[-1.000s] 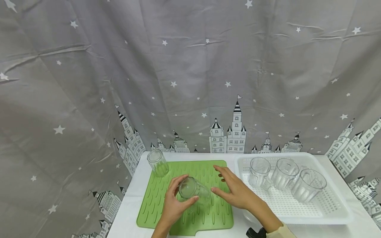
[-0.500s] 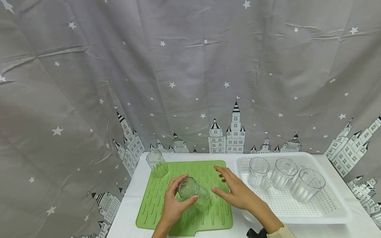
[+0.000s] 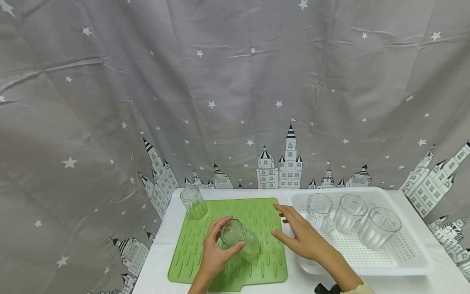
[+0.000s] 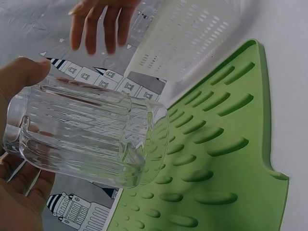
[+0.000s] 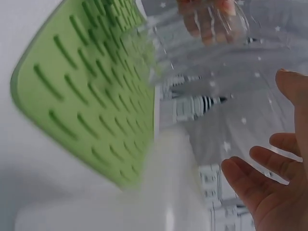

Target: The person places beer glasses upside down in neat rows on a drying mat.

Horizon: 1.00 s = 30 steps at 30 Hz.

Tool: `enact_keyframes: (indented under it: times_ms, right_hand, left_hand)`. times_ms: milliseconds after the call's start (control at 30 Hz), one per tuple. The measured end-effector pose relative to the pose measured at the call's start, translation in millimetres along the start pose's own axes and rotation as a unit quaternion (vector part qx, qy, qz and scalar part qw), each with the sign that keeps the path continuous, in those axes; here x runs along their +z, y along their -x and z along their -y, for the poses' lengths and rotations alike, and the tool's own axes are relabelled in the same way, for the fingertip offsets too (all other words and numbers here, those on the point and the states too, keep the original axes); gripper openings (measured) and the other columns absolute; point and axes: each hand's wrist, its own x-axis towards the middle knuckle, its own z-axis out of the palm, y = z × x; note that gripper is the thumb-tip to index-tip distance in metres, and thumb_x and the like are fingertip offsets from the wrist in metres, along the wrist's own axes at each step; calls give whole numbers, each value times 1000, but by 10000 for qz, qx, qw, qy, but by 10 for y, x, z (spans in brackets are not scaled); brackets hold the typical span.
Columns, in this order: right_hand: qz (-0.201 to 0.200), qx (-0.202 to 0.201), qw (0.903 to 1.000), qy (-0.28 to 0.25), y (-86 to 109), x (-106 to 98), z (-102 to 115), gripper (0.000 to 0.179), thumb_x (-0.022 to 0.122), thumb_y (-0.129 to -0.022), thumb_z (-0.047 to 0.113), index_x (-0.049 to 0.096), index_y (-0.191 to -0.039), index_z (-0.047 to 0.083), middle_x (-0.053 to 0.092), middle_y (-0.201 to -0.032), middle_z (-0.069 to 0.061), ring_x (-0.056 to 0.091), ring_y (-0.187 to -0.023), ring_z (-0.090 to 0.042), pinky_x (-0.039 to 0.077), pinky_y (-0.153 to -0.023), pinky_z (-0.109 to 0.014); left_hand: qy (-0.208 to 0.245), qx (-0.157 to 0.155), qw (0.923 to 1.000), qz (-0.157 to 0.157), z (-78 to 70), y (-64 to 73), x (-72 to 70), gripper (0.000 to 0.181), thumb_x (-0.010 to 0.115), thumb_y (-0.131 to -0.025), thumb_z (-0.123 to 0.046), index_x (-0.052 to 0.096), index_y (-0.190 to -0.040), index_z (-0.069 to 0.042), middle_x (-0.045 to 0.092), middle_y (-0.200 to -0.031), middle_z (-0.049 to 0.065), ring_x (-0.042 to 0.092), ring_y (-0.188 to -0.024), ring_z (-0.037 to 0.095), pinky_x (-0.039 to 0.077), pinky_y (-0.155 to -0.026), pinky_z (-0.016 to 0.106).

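Observation:
My left hand [image 3: 216, 249] grips a clear glass mug [image 3: 244, 239] between thumb and fingers near its thick base. The mug is turned base up and tilted over the green drying mat [image 3: 191, 261]. The left wrist view shows the ribbed glass mug [image 4: 86, 130] from the side, its rim end toward the mat. My right hand [image 3: 302, 237] holds nothing; its fingers and thumb are spread between the mat and the white basket [image 3: 396, 270]. At the mat's far left corner, another clear glass [image 3: 194, 203] stands base up.
Three clear mugs, including a left one [image 3: 319, 210], a middle one [image 3: 350, 214] and a right one [image 3: 380, 228], stand in the perforated basket. A white cloth [image 3: 156, 265] covers the table. A grey curtain [image 3: 220, 81] with stars and castles hangs behind.
My right hand has moved right, away from the mug and over the basket's left edge. The left hand and its mug have stayed in place.

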Motion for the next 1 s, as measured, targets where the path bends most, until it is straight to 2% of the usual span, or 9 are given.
enact_keyframes:
  times_ms: [167,367,533,667,800,1000]
  right_hand:
    - [-467,-95,9978,452,159,-300,-152,71,70,-105,41,38,-167,24,56,-156,-5,71,-123,-30,63,-100,-56]
    - [-1052,-61,9901,922,336,-692,-385,73,76,-101,26,42,-164,15,56,-156,-15,61,-133,-39,55,-105,-69]
    - [-1491,76,9809,1242,480,-940,-560,71,79,-97,22,48,-160,9,56,-154,-23,49,-141,-47,43,-114,-70]
    - [-1774,153,9722,1519,596,-1085,-722,71,80,-94,22,50,-156,4,55,-151,-28,47,-140,-51,35,-117,-71]
    - [-1815,559,9656,1776,727,-1198,-923,73,79,-95,25,47,-154,-4,50,-151,-37,40,-142,-60,30,-112,-81]
    - [-1600,1217,9639,1746,908,-1237,-1153,74,72,-101,28,41,-154,-14,40,-153,-44,26,-150,-67,16,-113,-89]
  left_hand:
    - [-38,-47,10000,-58,-9,1,9,78,99,-74,-16,66,-145,-24,64,-139,0,62,-122,10,53,-106,27]
    - [-103,-88,9999,-73,-12,3,2,78,100,-74,-17,66,-144,-29,64,-139,-1,62,-120,10,53,-103,27]
    - [-148,-160,9997,-62,2,7,-5,78,100,-74,-18,66,-143,-31,64,-138,-3,62,-119,10,54,-103,27]
    - [-179,-165,9997,-58,4,-2,-22,78,100,-74,-18,66,-143,-29,64,-138,-3,62,-120,10,53,-105,26]
    - [-202,-166,9996,-59,1,-10,-42,79,100,-74,-19,66,-144,-26,64,-138,-3,62,-120,9,53,-105,26]
    - [-209,-172,9996,-96,11,-4,-69,78,100,-73,-17,67,-144,-19,64,-137,-1,61,-119,9,53,-104,26]
